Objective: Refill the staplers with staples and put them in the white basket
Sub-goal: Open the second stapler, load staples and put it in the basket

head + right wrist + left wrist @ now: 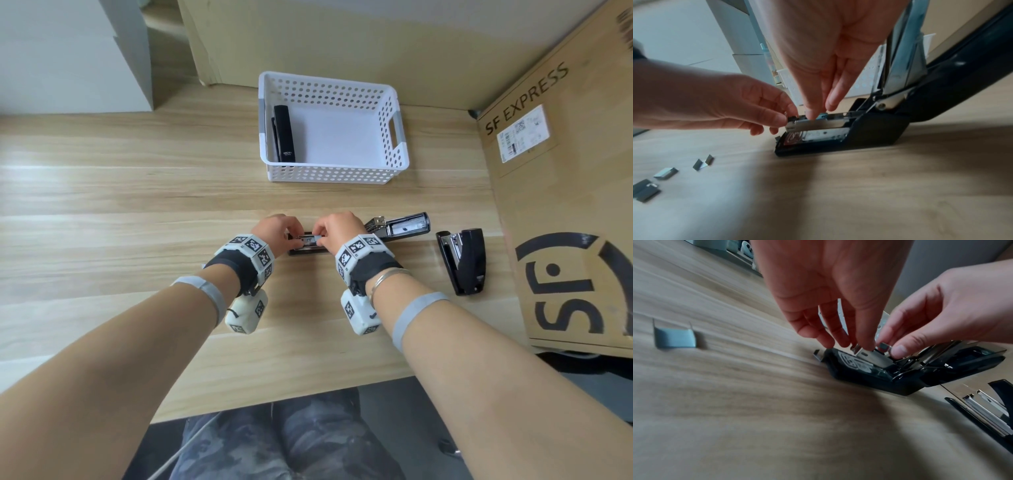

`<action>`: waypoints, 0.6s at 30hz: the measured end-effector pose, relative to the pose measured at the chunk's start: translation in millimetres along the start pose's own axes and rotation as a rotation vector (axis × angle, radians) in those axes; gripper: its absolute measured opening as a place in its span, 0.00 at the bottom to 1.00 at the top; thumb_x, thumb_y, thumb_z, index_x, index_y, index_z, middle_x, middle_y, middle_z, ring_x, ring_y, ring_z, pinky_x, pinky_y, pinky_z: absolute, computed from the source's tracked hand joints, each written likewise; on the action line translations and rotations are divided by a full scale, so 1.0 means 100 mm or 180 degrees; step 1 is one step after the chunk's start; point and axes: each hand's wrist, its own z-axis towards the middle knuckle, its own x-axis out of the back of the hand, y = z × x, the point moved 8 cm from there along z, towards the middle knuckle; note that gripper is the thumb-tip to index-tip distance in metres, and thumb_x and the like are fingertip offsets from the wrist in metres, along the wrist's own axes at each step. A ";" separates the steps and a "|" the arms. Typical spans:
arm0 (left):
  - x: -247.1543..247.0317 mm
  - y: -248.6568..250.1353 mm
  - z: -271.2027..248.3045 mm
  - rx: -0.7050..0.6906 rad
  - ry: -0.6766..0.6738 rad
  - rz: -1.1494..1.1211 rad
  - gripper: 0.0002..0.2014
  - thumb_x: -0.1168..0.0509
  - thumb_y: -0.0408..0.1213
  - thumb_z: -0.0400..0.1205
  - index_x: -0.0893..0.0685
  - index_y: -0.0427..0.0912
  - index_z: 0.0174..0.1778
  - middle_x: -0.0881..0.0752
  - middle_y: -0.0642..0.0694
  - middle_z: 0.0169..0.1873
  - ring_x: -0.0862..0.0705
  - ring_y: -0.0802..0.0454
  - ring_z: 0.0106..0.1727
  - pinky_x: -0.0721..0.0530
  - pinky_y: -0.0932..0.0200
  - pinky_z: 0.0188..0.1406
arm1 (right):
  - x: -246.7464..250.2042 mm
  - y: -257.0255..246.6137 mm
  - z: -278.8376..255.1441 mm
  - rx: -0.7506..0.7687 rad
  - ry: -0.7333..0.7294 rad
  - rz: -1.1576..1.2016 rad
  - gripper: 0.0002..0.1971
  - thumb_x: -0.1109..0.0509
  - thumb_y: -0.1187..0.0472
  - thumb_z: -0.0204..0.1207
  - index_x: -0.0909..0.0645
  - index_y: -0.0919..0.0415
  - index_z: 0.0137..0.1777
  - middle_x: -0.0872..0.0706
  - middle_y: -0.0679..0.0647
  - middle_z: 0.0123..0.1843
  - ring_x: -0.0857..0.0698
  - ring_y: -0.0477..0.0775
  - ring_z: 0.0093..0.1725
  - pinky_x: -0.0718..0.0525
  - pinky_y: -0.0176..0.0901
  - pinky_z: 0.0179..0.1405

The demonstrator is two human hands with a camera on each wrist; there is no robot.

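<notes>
A black stapler [407, 224] lies flipped open at the middle of the table, its lid folded out to the right and its metal magazine [818, 125] facing up. My left hand [291, 236] pinches the front end of the magazine. My right hand [320, 238] pinches a short staple strip [885, 347] and holds it down over the magazine channel. A second black stapler [466, 262] lies partly open to the right. The white basket [399, 133] stands behind, with one black stapler [283, 137] along its left wall.
Loose staple strips [666, 173] lie on the table left of the open stapler; one more strip [674, 337] sits farther left. A large cardboard box [565, 205] walls off the right side. The table's front edge [308, 394] runs close to my lap.
</notes>
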 end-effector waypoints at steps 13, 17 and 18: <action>-0.01 -0.02 0.01 -0.0071 0.0007 -0.0037 0.11 0.28 0.33 0.73 0.16 0.37 0.50 0.14 0.40 0.48 0.22 0.50 0.41 0.20 0.54 0.50 | -0.05 0.00 0.09 -0.0061 -0.0170 0.0181 0.10 0.29 0.62 0.77 0.13 0.56 0.57 0.11 0.55 0.57 0.14 0.57 0.59 0.18 0.41 0.58; 0.06 -0.10 0.01 -0.0095 0.0110 0.0083 0.15 0.27 0.29 0.70 0.17 0.39 0.53 0.19 0.44 0.45 0.23 0.48 0.40 0.17 0.49 0.53 | -0.03 -0.02 0.13 -0.0113 -0.0281 0.0166 0.11 0.35 0.64 0.81 0.13 0.58 0.57 0.11 0.57 0.58 0.14 0.57 0.59 0.18 0.41 0.56; 0.09 -0.14 0.00 -0.0036 0.0175 0.0144 0.15 0.28 0.29 0.71 0.16 0.39 0.54 0.18 0.42 0.48 0.21 0.45 0.42 0.18 0.51 0.53 | -0.04 -0.03 0.13 -0.0125 -0.0277 0.0104 0.10 0.34 0.63 0.81 0.13 0.58 0.56 0.11 0.57 0.58 0.14 0.57 0.58 0.18 0.41 0.55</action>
